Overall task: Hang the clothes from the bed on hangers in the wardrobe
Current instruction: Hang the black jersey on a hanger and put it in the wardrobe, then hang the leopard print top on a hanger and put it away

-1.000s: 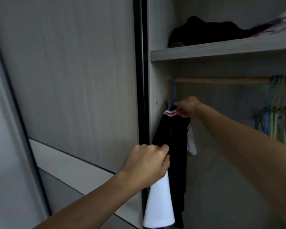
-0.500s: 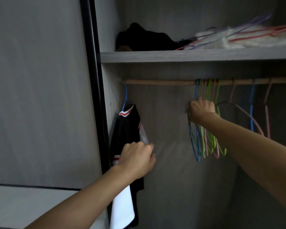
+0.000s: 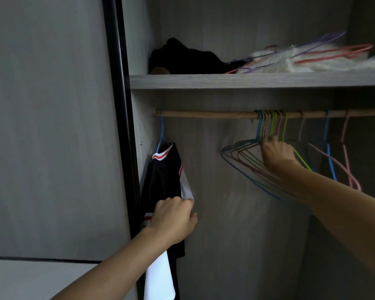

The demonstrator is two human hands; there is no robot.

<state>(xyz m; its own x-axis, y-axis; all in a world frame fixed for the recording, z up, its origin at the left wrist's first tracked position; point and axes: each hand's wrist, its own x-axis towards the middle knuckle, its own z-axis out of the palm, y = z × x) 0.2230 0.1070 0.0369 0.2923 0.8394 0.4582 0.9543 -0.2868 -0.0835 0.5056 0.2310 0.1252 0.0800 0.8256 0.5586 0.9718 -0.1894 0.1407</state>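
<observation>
One garment hung so far as shown: a black garment [image 3: 162, 180] with red-and-white trim, on a blue hanger [image 3: 161, 137] at the far left end of the rod [image 3: 204, 114]. The bed is out of view, so I can't tell how many clothes are left. Judging by the reach for a fresh hanger, more are to come.

Nearest is the left hand [image 3: 173, 219], knuckles to camera, fingers curled in on the garment's side where the white sleeve edge ends. It looks like a hold on the fabric, but the fingertips are hidden behind the hand.

Further in, the right hand [image 3: 276, 155] is closed round the necks of the empty hangers [image 3: 243, 161], a bunch of wire ones in blue, green and pink, just below their hooks on the rod. The bunch swings out to the left. It likely needs one separated and unhooked. A few spare hangers [image 3: 329, 161] hang apart to the right.

Farthest is the shelf [image 3: 225, 81] above the rod, holding a dark bundle [image 3: 182, 59] and loose hangers [image 3: 333, 54] on something pale and blurred.
</observation>
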